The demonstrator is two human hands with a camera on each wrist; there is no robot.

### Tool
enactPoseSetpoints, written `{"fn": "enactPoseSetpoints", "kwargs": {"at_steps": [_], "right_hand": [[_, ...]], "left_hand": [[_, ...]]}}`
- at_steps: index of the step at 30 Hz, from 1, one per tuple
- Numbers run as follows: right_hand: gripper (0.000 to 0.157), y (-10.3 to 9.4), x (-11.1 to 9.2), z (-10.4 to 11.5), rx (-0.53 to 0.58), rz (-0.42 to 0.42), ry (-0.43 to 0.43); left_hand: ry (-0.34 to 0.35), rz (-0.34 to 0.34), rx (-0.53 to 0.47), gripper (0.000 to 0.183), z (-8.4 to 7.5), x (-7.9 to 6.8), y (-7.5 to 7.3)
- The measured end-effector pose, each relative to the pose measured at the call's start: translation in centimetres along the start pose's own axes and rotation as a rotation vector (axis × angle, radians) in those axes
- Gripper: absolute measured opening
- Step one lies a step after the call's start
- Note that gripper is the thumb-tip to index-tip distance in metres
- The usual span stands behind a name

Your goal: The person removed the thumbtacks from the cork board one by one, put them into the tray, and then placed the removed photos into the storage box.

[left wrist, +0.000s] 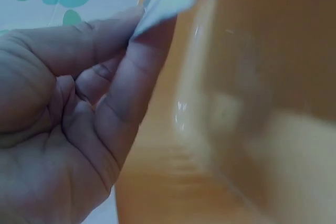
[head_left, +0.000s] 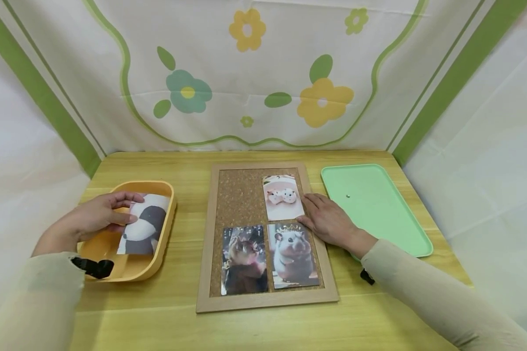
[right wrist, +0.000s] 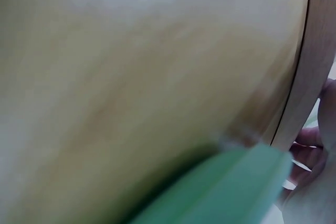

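My left hand [head_left: 98, 214] pinches a photo card [head_left: 145, 224] with a black, white and pink plush-like picture, held over the orange bin [head_left: 170, 209]. In the left wrist view the card [left wrist: 173, 3] sits between thumb and fingers. On the right, my right hand [head_left: 329, 219] rests at the right frame of the cork board [head_left: 241, 195], its fingertips right at the edge of a photo of two white dotted treats [head_left: 283, 197]. Below it on the cork lie a white hamster photo [head_left: 292, 256] and a dark photo of a furry animal [head_left: 244, 261].
A light green tray [head_left: 377, 209] lies to the right of the board, with a small shiny pin [head_left: 348, 196] on it. All stand on a wood-grain table [head_left: 263, 331]. A flowered cloth [head_left: 254, 117] hangs along the back edge, with white cloth on both sides.
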State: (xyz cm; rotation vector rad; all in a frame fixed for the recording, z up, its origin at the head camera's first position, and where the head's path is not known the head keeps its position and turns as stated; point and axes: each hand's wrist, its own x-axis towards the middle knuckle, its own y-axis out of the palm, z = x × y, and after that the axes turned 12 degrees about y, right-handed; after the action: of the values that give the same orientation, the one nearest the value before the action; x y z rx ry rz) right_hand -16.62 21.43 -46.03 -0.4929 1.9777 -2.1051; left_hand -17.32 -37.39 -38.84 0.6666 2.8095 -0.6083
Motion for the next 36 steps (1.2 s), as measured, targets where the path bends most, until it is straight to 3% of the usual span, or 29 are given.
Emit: {"fn": "enactPoseSetpoints", "kwargs": {"at_steps": [5,12,19,26,36], "right_hand": [[0.069,-0.1,-0.2,-0.1,0.012,0.014,0.003],[0.069,-0.2,-0.3,-0.2,0.005,0.021,-0.001],[0.07,-0.3,-0.3,-0.2,0.009,0.031,0.001],[0.069,-0.1,-0.3,-0.2,0.021,0.027,-0.003],[0.068,0.0,-0.4,-0.3,0.024,0.035,0.001]], "left_hand": [[-0.028,0.01,0.018,0.053,-0.1,0.0,0.1],[-0.035,0.03,-0.001,0.049,-0.2,-0.7,-0.9],[-0.046,0.087,-0.019,0.044,0.0,-0.9,-1.0],[-0.042,0.064,0.087,0.053,0.0,-0.8,0.0],[-0.04,0.067,0.181,0.045,0.2,-0.6,0.2]]}}
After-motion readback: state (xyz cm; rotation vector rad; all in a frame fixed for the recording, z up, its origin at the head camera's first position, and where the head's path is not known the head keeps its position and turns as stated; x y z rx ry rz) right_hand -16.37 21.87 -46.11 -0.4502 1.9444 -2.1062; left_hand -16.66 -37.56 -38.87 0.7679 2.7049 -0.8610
